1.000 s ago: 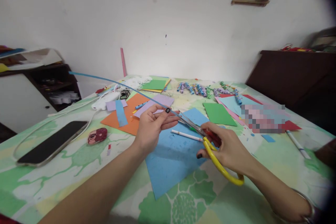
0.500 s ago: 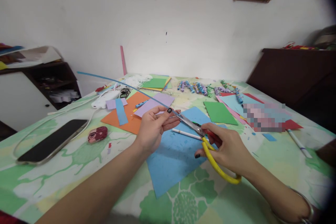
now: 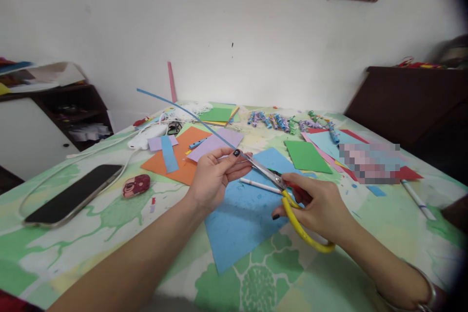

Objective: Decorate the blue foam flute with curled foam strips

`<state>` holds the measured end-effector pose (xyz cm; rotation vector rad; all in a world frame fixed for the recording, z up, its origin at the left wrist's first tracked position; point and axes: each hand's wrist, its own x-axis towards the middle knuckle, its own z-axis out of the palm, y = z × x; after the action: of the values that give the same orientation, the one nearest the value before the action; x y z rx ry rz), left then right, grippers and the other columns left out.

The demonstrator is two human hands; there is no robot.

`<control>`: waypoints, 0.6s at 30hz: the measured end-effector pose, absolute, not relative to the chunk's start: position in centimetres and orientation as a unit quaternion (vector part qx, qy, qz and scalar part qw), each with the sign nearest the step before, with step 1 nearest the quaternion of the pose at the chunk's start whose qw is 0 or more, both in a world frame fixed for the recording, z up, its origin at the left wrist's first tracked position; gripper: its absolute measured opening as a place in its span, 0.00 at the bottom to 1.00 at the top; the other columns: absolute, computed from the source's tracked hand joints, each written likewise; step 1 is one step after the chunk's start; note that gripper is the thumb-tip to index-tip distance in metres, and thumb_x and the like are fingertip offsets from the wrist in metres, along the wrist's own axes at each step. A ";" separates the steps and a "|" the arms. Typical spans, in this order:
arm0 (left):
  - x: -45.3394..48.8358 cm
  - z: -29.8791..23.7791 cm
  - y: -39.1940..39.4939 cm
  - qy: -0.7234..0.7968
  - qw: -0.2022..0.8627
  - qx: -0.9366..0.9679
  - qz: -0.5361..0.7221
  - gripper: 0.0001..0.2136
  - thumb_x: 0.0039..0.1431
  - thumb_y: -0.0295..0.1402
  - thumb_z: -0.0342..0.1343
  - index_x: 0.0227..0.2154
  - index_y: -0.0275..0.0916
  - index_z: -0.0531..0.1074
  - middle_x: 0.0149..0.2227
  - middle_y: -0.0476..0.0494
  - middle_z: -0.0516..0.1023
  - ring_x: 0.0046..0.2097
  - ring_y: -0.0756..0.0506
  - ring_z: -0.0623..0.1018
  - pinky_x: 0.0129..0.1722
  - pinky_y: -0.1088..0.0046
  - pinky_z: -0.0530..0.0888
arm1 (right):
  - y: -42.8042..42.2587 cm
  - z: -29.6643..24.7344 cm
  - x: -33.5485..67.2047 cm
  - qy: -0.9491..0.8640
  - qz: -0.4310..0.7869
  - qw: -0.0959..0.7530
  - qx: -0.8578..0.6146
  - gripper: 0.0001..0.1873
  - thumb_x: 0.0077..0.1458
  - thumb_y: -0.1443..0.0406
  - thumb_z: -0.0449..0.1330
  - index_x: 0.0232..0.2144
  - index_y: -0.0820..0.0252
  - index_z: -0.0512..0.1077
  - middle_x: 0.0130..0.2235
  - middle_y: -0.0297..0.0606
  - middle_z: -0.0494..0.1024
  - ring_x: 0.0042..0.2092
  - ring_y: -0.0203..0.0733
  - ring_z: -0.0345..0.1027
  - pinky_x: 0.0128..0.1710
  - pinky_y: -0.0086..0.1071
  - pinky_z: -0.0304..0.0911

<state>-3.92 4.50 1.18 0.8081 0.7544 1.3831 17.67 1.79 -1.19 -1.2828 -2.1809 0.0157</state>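
Note:
My left hand pinches a long, narrow blue paper strip between thumb and fingers. The strip arches up and away to the left. My right hand grips a pair of scissors with yellow handles, its fingers through the loops. The metal blades point left and meet the strip right at my left fingertips; whether they are parted there is too small to tell. Below both hands lies a blue paper sheet sprinkled with tiny scraps, and a white pen rests across it.
Purple paper, orange paper and a green sheet surround the hands. A phone and a maroon case lie left, near a white charger. Several curled paper pieces sit at the back. Another pen lies right.
The strip's free end has shifted to the right and slightly up, and less of its length shows left of my hand. Both hands stay nearly in place.

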 end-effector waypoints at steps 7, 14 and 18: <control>-3.9 1.1 4.5 0.329 0.630 0.355 0.607 0.06 0.50 0.23 0.59 0.31 0.33 0.68 0.30 0.41 0.81 0.33 0.45 0.81 0.39 0.67 0.78 | 1.7 -0.9 17.5 -0.822 0.003 0.270 -0.501 0.21 0.44 0.52 0.63 0.38 0.56 0.70 0.23 0.32 0.68 0.23 0.35 0.59 0.23 0.28 0.52; -3.9 0.9 4.5 0.336 0.625 0.360 0.606 0.06 0.50 0.24 0.60 0.31 0.33 0.69 0.30 0.41 0.81 0.34 0.44 0.81 0.41 0.65 0.77 | 1.9 -1.3 17.8 -0.821 -0.037 0.298 -0.485 0.23 0.42 0.49 0.64 0.36 0.57 0.73 0.21 0.31 0.68 0.22 0.34 0.59 0.22 0.28 0.53; -3.9 0.9 4.7 0.336 0.623 0.362 0.606 0.06 0.50 0.24 0.60 0.31 0.33 0.69 0.30 0.41 0.81 0.33 0.45 0.81 0.40 0.66 0.77 | 2.0 -1.5 17.9 -0.825 -0.063 0.312 -0.466 0.24 0.41 0.48 0.65 0.36 0.57 0.73 0.21 0.32 0.68 0.22 0.34 0.59 0.23 0.28 0.54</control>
<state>-3.89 4.68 0.93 0.8311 0.7708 1.3920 17.89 1.99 -1.49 -1.2297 -2.1777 -0.1660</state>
